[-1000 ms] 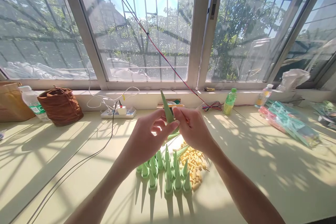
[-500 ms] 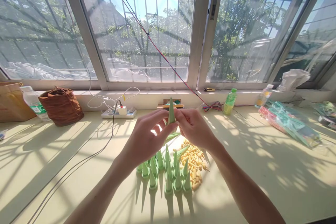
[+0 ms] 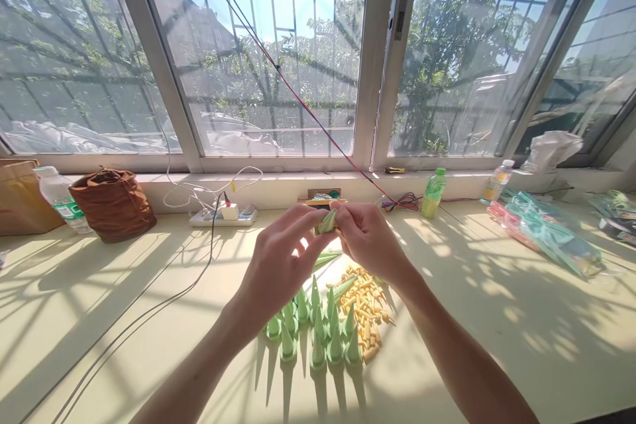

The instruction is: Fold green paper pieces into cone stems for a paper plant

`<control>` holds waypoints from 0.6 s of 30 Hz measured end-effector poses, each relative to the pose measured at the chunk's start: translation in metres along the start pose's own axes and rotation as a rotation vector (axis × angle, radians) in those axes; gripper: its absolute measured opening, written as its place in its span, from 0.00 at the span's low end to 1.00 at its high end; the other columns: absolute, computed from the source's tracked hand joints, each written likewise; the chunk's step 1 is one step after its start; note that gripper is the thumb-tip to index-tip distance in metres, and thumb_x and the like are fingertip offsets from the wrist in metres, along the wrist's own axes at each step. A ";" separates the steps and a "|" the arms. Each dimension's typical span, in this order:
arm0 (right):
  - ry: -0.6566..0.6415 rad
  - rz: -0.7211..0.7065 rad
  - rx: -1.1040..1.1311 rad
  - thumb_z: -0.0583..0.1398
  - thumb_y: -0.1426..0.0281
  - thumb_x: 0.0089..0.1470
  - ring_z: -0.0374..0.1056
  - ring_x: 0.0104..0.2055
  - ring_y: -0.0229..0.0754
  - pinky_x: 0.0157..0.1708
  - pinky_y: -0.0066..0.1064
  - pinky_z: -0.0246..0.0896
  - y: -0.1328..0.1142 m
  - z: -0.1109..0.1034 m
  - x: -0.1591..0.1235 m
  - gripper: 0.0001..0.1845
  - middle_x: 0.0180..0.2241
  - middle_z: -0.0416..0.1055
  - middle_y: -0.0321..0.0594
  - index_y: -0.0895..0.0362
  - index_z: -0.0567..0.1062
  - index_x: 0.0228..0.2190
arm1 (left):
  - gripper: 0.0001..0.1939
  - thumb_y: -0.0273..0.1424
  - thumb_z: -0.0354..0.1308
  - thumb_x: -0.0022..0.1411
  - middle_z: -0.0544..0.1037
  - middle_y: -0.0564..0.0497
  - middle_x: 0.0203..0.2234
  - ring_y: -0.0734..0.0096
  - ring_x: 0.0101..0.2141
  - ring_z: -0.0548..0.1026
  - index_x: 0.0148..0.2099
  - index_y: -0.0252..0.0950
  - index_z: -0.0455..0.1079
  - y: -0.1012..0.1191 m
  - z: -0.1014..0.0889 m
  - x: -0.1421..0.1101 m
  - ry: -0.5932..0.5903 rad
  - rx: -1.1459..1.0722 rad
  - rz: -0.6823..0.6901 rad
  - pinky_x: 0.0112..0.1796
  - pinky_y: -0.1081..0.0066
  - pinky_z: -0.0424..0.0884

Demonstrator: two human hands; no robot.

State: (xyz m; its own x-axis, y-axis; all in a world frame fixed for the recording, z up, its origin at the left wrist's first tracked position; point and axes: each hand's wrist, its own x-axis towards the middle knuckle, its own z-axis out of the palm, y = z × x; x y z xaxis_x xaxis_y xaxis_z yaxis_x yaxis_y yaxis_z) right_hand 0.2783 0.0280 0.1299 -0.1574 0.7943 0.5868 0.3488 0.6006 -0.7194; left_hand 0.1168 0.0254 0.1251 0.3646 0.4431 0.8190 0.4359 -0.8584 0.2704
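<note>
Both hands are raised over the table and meet at a small green cone (image 3: 326, 222), apparently of folded or rolled material. My left hand (image 3: 281, 245) pinches its left side between thumb and fingers. At its right side, the fingertips of my right hand (image 3: 371, 238) are closed on it. Under the hands, several green cones (image 3: 318, 344) stand upright in rows, points up. To their right lies a pile of short yellow pieces (image 3: 368, 308). Long green strips (image 3: 325, 258) lie behind the cones, partly hidden by my hands.
On the left stand a brown cloth bag (image 3: 113, 205), a clear bottle (image 3: 62, 199) and a power strip (image 3: 223, 215) with cables. A small box (image 3: 322, 196) sits at the sill. On the right are a green bottle (image 3: 434, 193), another bottle (image 3: 497, 182) and plastic-wrapped bundles (image 3: 551, 232).
The held cone stood upright with its point up; now it is tipped over and looks foreshortened between my fingers. Both hands stay in nearly the same place.
</note>
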 end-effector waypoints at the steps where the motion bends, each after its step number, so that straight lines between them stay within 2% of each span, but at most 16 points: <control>1: 0.022 -0.006 0.000 0.48 0.57 0.67 0.48 0.17 0.31 0.21 0.28 0.41 0.000 0.000 0.000 0.26 0.13 0.49 0.27 0.55 0.58 0.19 | 0.10 0.28 0.60 0.64 0.76 0.50 0.40 0.81 0.27 0.73 0.49 0.37 0.73 0.001 0.000 0.001 -0.001 -0.027 -0.059 0.24 0.81 0.74; 5: 0.097 -0.030 -0.038 0.48 0.56 0.67 0.49 0.18 0.31 0.22 0.28 0.41 0.002 -0.001 0.001 0.26 0.15 0.49 0.28 0.55 0.57 0.19 | 0.16 0.36 0.63 0.62 0.75 0.48 0.46 0.76 0.28 0.77 0.51 0.39 0.70 0.003 -0.007 0.004 -0.003 -0.240 -0.315 0.24 0.76 0.76; 8: 0.135 -0.067 -0.068 0.49 0.57 0.67 0.49 0.19 0.31 0.22 0.28 0.42 0.001 -0.002 0.001 0.25 0.16 0.49 0.28 0.55 0.57 0.20 | 0.16 0.40 0.61 0.62 0.75 0.47 0.40 0.73 0.25 0.77 0.48 0.37 0.68 0.002 -0.013 0.007 -0.012 -0.409 -0.464 0.19 0.76 0.73; 10: 0.135 -0.107 -0.096 0.49 0.59 0.67 0.49 0.20 0.31 0.23 0.28 0.43 -0.001 -0.002 0.000 0.25 0.17 0.50 0.28 0.56 0.57 0.20 | 0.18 0.43 0.60 0.63 0.75 0.49 0.33 0.73 0.22 0.76 0.47 0.35 0.67 0.002 -0.017 0.009 -0.102 -0.519 -0.561 0.17 0.77 0.69; 12: 0.116 -0.153 -0.117 0.49 0.61 0.67 0.47 0.21 0.31 0.24 0.27 0.43 -0.004 -0.002 -0.002 0.23 0.18 0.49 0.28 0.56 0.57 0.21 | 0.19 0.45 0.58 0.64 0.75 0.49 0.30 0.73 0.21 0.75 0.46 0.34 0.66 0.002 -0.019 0.010 -0.249 -0.650 -0.641 0.16 0.77 0.68; 15: 0.047 -0.186 -0.113 0.49 0.63 0.68 0.48 0.21 0.31 0.24 0.27 0.44 -0.008 -0.002 -0.004 0.22 0.18 0.52 0.28 0.56 0.58 0.22 | 0.18 0.45 0.57 0.65 0.74 0.49 0.29 0.71 0.22 0.76 0.46 0.34 0.66 0.004 -0.020 0.010 -0.387 -0.811 -0.668 0.17 0.77 0.67; 18: -0.004 -0.180 -0.107 0.49 0.63 0.68 0.50 0.21 0.31 0.24 0.27 0.46 -0.009 -0.002 -0.006 0.21 0.19 0.56 0.29 0.56 0.61 0.23 | 0.16 0.41 0.60 0.64 0.74 0.50 0.28 0.72 0.23 0.75 0.47 0.35 0.66 0.005 -0.021 0.009 -0.371 -0.857 -0.648 0.17 0.78 0.67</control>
State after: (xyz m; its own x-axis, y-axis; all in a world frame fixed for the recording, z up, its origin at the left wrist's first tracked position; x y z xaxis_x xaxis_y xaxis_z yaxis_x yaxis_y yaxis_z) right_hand 0.2776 0.0177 0.1340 -0.2296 0.6752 0.7010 0.4109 0.7201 -0.5591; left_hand 0.1045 0.0199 0.1443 0.5586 0.7949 0.2369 -0.0229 -0.2707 0.9624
